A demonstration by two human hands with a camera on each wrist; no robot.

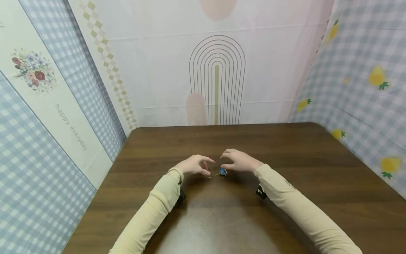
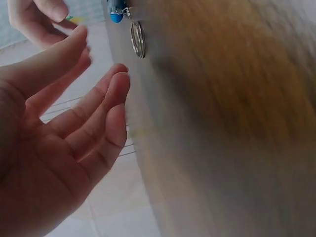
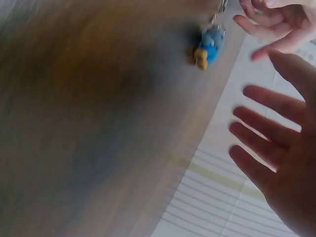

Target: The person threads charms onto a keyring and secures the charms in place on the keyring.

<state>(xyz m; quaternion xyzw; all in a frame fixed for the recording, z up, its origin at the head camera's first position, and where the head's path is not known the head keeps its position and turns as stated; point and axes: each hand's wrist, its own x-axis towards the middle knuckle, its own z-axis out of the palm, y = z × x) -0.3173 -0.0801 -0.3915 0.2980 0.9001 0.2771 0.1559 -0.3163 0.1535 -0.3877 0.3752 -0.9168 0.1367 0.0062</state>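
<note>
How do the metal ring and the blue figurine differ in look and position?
The metal ring is a thin, silvery loop; the blue figurine is chunky and partly yellow. The metal ring lies nearer the left hand, the blue figurine nearer the right hand. Both rest on the table, with a chain between them.

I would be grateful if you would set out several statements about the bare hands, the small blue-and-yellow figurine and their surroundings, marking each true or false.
1. The small blue-and-yellow figurine lies on the dark brown wooden table. True.
2. The bare right hand grips the figurine. False: its fingers are apart and hold nothing.
3. The round silver-coloured metal ring is nearer the bare left hand than the right hand. True.
4. Both long fabric sleeves are black. False: they are cream.
5. The hanging cloth behind the table is plain red. False: it is pale, with a line-drawn arch.
</note>
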